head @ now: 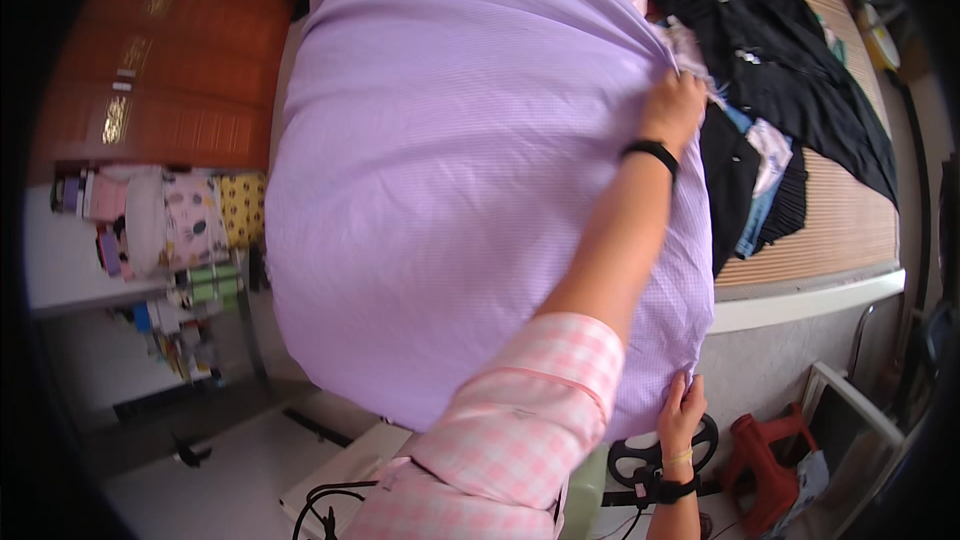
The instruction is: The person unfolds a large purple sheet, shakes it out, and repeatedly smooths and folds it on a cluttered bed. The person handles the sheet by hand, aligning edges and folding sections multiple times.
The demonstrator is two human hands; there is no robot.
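Observation:
A large lavender cloth (465,165) with a fine check, like a bed sheet or duvet cover, spreads across the middle and hides much of what lies behind it. My left hand (675,109), on an arm in a pink checked sleeve with a black wristband, is closed on its right edge. Lower down the same edge, my right hand (681,412) pinches the cloth's lower right corner between thumb and fingers. A dark watch and a yellow bracelet circle the right wrist. Just beyond the left hand lie black garments (780,52).
A bed with a slatted mat (832,217) bears heaped clothes on the right. Below it are a red plastic stool (769,457) and a black wheel-shaped object (622,457). A reddish wooden wardrobe (195,67) and a table (60,247) with soft items stand left. Black cables (319,495) lie at the bottom.

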